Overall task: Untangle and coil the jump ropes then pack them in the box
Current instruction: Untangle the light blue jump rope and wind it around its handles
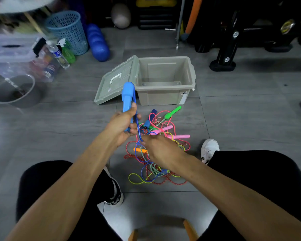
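Tangled multicoloured jump ropes (156, 146) on floor before open, empty beige box (165, 80).

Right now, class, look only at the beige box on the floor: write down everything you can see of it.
The beige box looks like moulded plastic, rectangular with a thick rolled rim. It stands upright on the grey tiled floor, open and with nothing visible inside. Its lid, the same colour with a pale handle, leans tilted against its left side. A white label shows at its front right corner. The tangled jump ropes lie just before it.
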`<action>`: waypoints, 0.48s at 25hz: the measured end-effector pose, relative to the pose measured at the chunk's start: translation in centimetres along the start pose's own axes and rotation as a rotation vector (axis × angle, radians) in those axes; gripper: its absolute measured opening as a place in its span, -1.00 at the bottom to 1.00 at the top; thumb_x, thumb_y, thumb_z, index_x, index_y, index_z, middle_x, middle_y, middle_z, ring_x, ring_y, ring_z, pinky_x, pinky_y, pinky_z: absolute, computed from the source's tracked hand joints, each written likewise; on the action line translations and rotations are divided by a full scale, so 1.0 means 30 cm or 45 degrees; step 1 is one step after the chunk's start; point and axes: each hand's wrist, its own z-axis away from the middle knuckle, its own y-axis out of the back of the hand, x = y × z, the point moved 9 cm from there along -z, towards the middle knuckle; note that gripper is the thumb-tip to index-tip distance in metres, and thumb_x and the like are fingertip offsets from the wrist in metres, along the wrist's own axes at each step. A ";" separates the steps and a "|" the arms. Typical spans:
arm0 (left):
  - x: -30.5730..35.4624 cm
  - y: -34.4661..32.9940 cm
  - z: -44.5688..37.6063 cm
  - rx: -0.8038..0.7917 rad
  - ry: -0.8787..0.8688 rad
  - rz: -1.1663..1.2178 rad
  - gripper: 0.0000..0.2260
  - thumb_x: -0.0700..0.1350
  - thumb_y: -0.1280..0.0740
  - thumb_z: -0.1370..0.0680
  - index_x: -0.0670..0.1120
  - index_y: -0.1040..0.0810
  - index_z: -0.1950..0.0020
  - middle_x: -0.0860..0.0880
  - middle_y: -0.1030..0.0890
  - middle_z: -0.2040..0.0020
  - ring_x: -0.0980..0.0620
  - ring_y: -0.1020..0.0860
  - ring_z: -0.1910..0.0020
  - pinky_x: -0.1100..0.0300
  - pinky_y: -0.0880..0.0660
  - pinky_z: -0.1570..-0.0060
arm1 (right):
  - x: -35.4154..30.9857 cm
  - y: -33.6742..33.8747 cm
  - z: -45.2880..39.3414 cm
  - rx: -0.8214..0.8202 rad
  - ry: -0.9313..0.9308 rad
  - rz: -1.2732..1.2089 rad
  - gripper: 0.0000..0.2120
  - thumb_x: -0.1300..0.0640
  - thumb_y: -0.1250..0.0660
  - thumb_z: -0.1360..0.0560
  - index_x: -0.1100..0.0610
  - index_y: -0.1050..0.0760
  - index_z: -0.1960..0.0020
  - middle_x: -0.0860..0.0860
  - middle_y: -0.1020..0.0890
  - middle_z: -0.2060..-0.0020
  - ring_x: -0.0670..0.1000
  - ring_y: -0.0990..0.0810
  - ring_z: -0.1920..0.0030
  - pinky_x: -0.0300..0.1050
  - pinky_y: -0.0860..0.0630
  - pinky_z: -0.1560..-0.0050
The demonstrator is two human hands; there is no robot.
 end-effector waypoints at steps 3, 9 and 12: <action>-0.004 0.054 -0.023 0.163 -0.046 -0.412 -0.63 0.20 -0.31 -0.53 -0.09 -0.38 0.19 -0.06 -0.38 0.35 0.12 -0.19 0.64 0.33 -0.14 0.55 | 0.001 0.029 0.021 -0.088 0.112 0.085 -0.94 0.18 -0.14 -0.51 0.11 -0.33 0.15 0.10 -0.51 0.17 0.24 -0.55 0.10 0.04 -0.46 0.23; -0.042 -0.064 0.038 -0.026 -0.161 -1.330 -0.43 0.27 0.12 -0.61 -0.14 -0.47 0.09 -0.10 -0.48 0.38 -0.09 -0.48 0.39 0.15 -0.41 0.28 | 0.057 0.217 0.058 0.093 0.206 -0.008 -0.78 0.03 -0.14 -0.55 0.12 -0.48 0.12 0.01 -0.53 0.20 0.09 -0.52 0.12 0.02 -0.46 0.12; -0.089 -0.147 0.098 -0.160 -0.131 -1.476 -0.35 0.20 0.25 -0.63 -0.16 -0.46 -0.29 -0.34 -0.57 0.01 -0.22 -0.55 0.00 0.04 -0.39 -0.09 | 0.143 0.320 0.039 0.249 0.159 -0.167 -0.76 0.01 -0.25 -0.50 0.14 -0.60 0.14 -0.02 -0.55 0.28 0.03 -0.53 0.20 -0.12 -0.39 0.17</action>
